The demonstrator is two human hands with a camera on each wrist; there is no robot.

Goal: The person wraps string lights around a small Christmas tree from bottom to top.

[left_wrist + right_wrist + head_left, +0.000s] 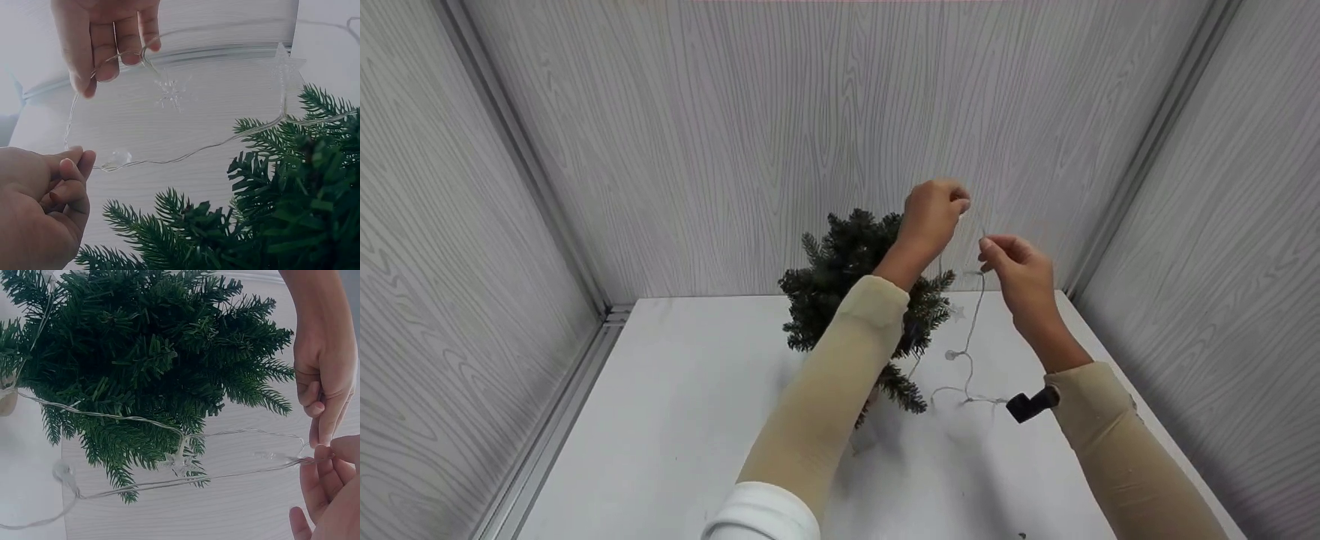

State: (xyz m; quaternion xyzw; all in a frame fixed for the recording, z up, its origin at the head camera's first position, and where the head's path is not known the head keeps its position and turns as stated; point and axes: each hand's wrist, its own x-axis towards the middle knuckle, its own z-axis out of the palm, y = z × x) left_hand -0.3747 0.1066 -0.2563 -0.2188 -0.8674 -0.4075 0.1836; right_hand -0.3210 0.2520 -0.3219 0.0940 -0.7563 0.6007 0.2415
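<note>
A small artificial Christmas tree (840, 285) stands on the table, partly hidden by the left arm. Above its right side my left hand (934, 214) pinches the clear wire of a string of fairy lights (205, 147). My right hand (1021, 276), a little lower and farther right, holds the same wire between thumb and fingertips. A short stretch of wire spans the two hands. Clear star (286, 68) and snowflake (172, 93) ornaments hang along the string. In the right wrist view, wire runs past the branches and a star (181, 463) overlaps the needles.
The white table (690, 390) is boxed in by a back wall (735, 150) and side walls with wood-grain patterning. More of the light string (969, 375) hangs down below the right hand. A black device (1031, 405) is fixed at the right cuff.
</note>
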